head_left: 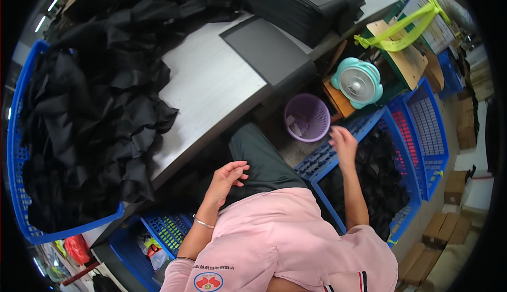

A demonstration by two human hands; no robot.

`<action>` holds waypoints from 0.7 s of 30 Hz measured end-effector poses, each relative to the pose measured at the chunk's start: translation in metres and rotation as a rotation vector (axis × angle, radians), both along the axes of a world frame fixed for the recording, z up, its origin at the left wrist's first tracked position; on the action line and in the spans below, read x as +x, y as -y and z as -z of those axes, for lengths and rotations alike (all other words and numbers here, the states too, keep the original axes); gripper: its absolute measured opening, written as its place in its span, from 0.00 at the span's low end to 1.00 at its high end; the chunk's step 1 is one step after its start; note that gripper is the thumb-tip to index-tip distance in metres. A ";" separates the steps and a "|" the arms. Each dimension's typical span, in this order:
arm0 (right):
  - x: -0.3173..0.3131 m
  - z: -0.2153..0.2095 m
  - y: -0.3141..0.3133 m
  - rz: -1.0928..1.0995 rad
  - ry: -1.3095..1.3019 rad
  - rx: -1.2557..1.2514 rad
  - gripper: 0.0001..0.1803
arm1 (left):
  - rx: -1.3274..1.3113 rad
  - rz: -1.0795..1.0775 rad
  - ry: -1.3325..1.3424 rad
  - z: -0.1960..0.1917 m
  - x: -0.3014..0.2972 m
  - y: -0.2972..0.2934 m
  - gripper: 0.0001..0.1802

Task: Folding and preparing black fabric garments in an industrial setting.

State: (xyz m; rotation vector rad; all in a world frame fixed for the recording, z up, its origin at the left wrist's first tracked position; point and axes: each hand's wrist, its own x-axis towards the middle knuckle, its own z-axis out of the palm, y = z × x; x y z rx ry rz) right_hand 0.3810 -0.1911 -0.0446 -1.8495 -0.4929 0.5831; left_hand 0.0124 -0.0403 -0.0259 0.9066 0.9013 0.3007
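Observation:
My left hand (227,180) hovers over my dark trousers (264,160), its fingers loosely bent and nothing visible in them. My right hand (344,143) is raised just right of a purple plastic wastebasket (320,113), near its rim. Its fingers are bent and a little apart, and I see nothing held. A few pale scraps (297,125) lie inside the wastebasket. Below my right forearm stands a blue crate (323,190) with black fabric pieces (377,173) in it.
A heap of black fabric (95,102) fills a blue basket (71,234) and spreads onto the white table (211,75). Stacked black sheets (301,1) and a flat dark panel (266,49) lie farther along. A turquoise fan (357,82) stands beyond the wastebasket; cardboard boxes (443,227) line the right.

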 end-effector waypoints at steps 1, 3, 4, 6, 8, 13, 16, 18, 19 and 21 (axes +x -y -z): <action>-0.019 -0.015 -0.042 -0.111 0.306 0.112 0.09 | 0.006 -0.002 0.013 0.000 -0.001 -0.001 0.17; -0.050 -0.074 -0.115 -0.319 0.990 0.300 0.07 | 0.025 -0.052 0.035 -0.001 -0.005 -0.001 0.17; -0.065 -0.096 -0.142 -0.368 1.073 0.351 0.07 | 0.060 -0.064 0.041 -0.001 -0.007 -0.001 0.17; -0.094 -0.119 -0.187 -0.478 1.054 0.445 0.07 | 0.075 -0.123 0.047 -0.001 -0.017 -0.001 0.17; -0.126 -0.126 -0.226 -0.604 0.957 0.520 0.06 | 0.091 -0.148 0.047 -0.002 -0.025 -0.005 0.17; -0.224 -0.110 -0.289 -0.893 0.759 0.479 0.10 | 0.144 -0.274 0.056 -0.022 -0.041 -0.007 0.18; -0.271 -0.091 -0.298 -0.898 0.867 0.406 0.14 | 0.194 -0.327 0.074 -0.033 -0.043 -0.009 0.18; -0.282 -0.069 -0.302 -0.855 1.001 0.339 0.11 | 0.249 -0.350 0.098 -0.040 -0.045 -0.013 0.17; -0.281 -0.061 -0.306 -0.864 1.003 0.342 0.11 | 0.248 -0.359 0.100 -0.045 -0.046 -0.016 0.17; -0.269 -0.051 -0.313 -0.858 1.048 0.337 0.08 | 0.349 -0.397 0.088 -0.052 -0.047 -0.025 0.16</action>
